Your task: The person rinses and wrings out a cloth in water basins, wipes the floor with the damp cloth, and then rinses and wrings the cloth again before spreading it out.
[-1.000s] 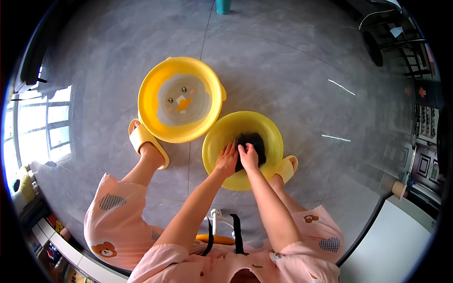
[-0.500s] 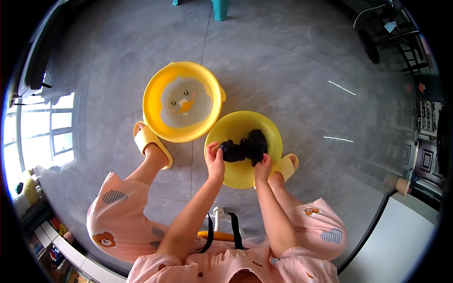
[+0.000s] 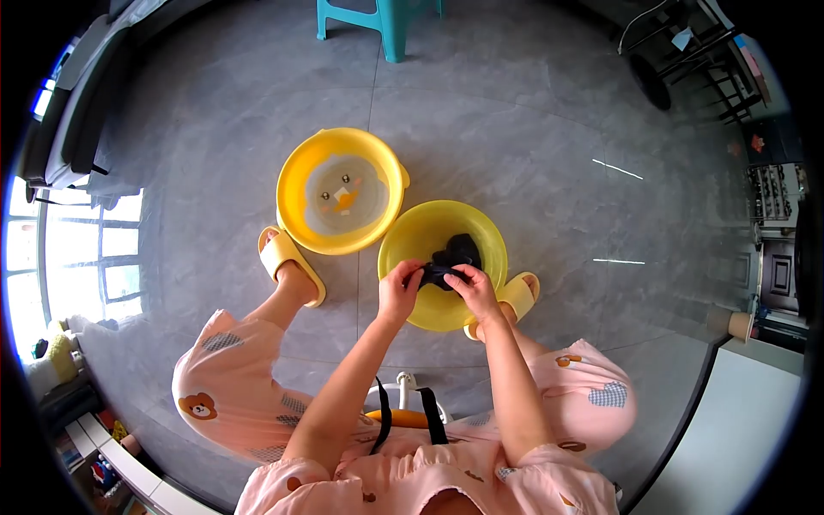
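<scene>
A dark, bunched piece of cloth [image 3: 462, 251] lies partly in a translucent yellow basin [image 3: 429, 316]; its exact kind I cannot make out. My left hand [image 3: 398, 290] pinches one end of the cloth over the near left part of the basin. Close beside it, my right hand [image 3: 473, 292] grips another part, thumb and fingers closed on the fabric. Between the two hands a short stretch of cloth is held up, while the rest rests toward the basin's far right side.
A second yellow basin [image 3: 293, 202] with a duck face on its bottom stands at the upper left, close to the first. A teal stool [image 3: 393, 34] is at the far edge. Feet in yellow slippers [image 3: 296, 266] flank the basins. A white cabinet [image 3: 730, 429] stands at right.
My hands have come closer together, the right one moving left along the cloth. The cloth between them is now gathered shorter. The view has shifted slightly, showing more of the stool.
</scene>
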A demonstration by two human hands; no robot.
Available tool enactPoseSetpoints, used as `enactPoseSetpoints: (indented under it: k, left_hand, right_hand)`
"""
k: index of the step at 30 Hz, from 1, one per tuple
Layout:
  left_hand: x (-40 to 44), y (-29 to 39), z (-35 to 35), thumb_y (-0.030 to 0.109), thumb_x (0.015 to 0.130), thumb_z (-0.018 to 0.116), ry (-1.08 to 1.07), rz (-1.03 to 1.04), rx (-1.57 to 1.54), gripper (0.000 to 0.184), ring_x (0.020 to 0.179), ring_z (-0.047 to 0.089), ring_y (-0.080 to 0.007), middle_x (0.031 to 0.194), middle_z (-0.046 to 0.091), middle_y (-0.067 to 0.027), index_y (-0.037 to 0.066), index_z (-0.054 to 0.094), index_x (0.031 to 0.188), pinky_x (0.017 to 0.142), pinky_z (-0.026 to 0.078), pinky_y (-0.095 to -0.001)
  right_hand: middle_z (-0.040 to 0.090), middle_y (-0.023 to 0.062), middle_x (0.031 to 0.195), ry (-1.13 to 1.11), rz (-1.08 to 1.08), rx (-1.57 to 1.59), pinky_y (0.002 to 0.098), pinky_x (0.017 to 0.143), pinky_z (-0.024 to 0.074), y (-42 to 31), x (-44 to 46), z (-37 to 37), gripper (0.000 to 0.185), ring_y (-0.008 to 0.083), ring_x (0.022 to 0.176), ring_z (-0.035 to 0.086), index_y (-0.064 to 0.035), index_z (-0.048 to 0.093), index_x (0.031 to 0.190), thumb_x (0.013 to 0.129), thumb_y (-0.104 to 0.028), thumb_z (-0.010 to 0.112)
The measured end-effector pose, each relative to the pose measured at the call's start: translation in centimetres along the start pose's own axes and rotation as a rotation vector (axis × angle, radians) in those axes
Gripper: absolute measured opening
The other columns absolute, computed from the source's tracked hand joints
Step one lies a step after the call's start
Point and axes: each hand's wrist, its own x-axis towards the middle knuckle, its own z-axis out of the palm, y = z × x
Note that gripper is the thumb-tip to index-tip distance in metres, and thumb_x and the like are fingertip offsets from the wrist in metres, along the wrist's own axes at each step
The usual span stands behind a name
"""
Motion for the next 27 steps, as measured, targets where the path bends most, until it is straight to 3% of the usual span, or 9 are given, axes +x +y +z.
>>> enactPoseSetpoints:
  k: [4,8,12,14,17,18,20,23,27]
  left_hand:
    - [-0.6,-1.0,-0.4,0.008,0.078,0.064,-0.152,0.179,0.082,0.014,0.067,0.061,-0.0228,0.081,0.062,-0.0105,0.003,0.062,0.092,0.062,0.050,-0.0299]
    - [-1.7,-2.6,0.1,-0.001,0.077,0.055,-0.258,0.328,0.168,0.013,0.081,0.060,-0.0230,0.085,0.061,-0.0147,0.000,0.057,0.090,0.072,0.047,-0.0311]
    - [-2.3,-3.3,0.8,-0.003,0.077,0.044,-0.286,-0.133,-0.433,0.017,0.078,0.048,-0.0133,0.080,0.051,-0.0036,0.001,0.048,0.093,0.072,0.039,-0.0239]
    - [-1.7,-2.7,0.8,-0.003,0.079,0.040,-0.247,-0.110,-0.452,0.016,0.075,0.040,-0.0089,0.079,0.044,0.0006,0.003,0.045,0.093,0.069,0.035,-0.0213]
    - [0.0,-3.5,1.0,-0.001,0.082,0.044,-0.133,-0.146,-0.299,0.017,0.066,0.040,-0.0088,0.071,0.044,0.0023,0.004,0.044,0.097,0.064,0.036,-0.0217]
    - [0.8,-4.6,1.2,0.003,0.081,0.051,-0.061,-0.185,-0.025,0.018,0.066,0.055,-0.0245,0.072,0.056,-0.0122,0.004,0.045,0.098,0.064,0.044,-0.0323]
    - [1.8,-7.5,2.1,0.004,0.080,0.051,0.013,-0.199,0.163,0.018,0.076,0.058,-0.0336,0.079,0.060,-0.0170,0.005,0.049,0.098,0.067,0.046,-0.0391]
    - [4.0,-11.2,3.0,0.003,0.079,0.049,-0.239,-0.178,0.416,0.022,0.081,0.059,-0.0351,0.088,0.061,-0.0173,0.007,0.054,0.100,0.070,0.047,-0.0423]
    - [6.6,-11.6,5.2,0.003,0.079,0.048,0.027,-0.250,0.567,0.028,0.087,0.058,-0.0330,0.107,0.055,-0.0158,0.005,0.056,0.106,0.074,0.049,-0.0396]
  right_hand:
    - [0.058,-0.0038,0.080,0.000,-0.041,0.069,0.0188,0.067,0.0422,-1.9,-1.3,0.9,0.016,0.0043,0.074,0.051,-0.0028,0.060,0.090,0.082,-0.015,0.067]
    - [0.057,-0.0033,0.084,0.012,0.041,0.165,0.0200,0.070,0.0429,-5.5,-3.4,1.5,0.011,0.0055,0.077,0.052,-0.0057,0.060,0.090,0.082,-0.012,0.065]
    - [0.058,-0.0032,0.081,0.033,0.127,0.318,0.0203,0.069,0.0430,-7.5,-4.4,0.9,0.011,0.0056,0.075,0.053,-0.0058,0.060,0.089,0.080,-0.009,0.066]
    - [0.059,-0.0020,0.080,0.125,0.122,0.352,0.0211,0.068,0.0436,-7.5,-3.3,-0.1,0.012,0.0066,0.074,0.054,-0.0063,0.061,0.087,0.079,-0.014,0.066]
    - [0.058,-0.0025,0.078,0.243,0.206,0.049,0.0203,0.065,0.0435,-3.2,0.8,-2.5,0.017,0.0059,0.072,0.054,-0.0047,0.061,0.090,0.081,-0.019,0.062]
    - [0.062,0.0032,0.081,0.249,0.253,-0.195,0.0255,0.068,0.0459,-0.3,2.2,-3.5,0.021,0.0130,0.075,0.059,-0.0036,0.060,0.094,0.080,-0.019,0.061]
    - [0.065,0.0120,0.091,0.233,0.159,-0.650,0.0327,0.074,0.0474,7.1,4.9,-5.2,0.025,0.0248,0.083,0.062,-0.0048,0.059,0.100,0.079,-0.018,0.058]
    - [0.061,0.0133,0.095,0.227,0.088,-0.922,0.0413,0.075,0.0478,6.9,6.6,-2.2,0.020,0.0339,0.088,0.058,-0.0146,0.059,0.098,0.080,-0.010,0.052]
    - [0.058,0.0105,0.094,0.207,-0.241,-1.062,0.0402,0.074,0.0474,9.2,10.0,-0.5,0.025,0.0325,0.086,0.056,-0.0115,0.061,0.095,0.075,0.001,0.052]
